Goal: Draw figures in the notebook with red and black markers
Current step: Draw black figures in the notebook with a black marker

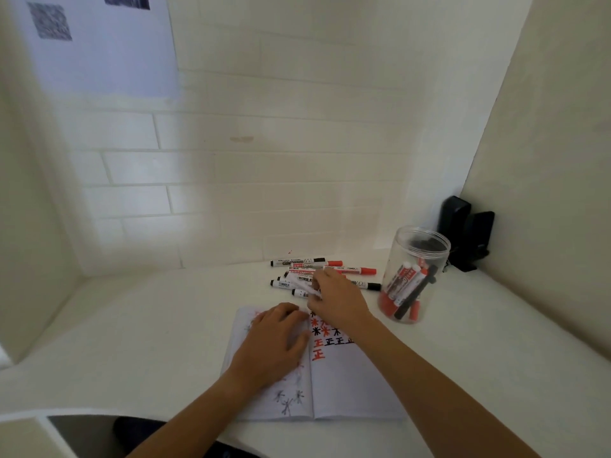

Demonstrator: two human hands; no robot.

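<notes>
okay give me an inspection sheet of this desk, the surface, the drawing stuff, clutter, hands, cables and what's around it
Surface: white desk, lit from the left.
Job's things: open notebook with red and black figures on both pages; loose markers in a pile behind it; clear jar holding more markers.
Clutter: black object in the right corner, type unclear.
Hands: left hand rests flat on the left page; right hand pinches a blurred marker at the pile.
Cables: nothing seen.
Surroundings: white tiled wall; paper sheet with blurred printed patches taped upper left.
</notes>
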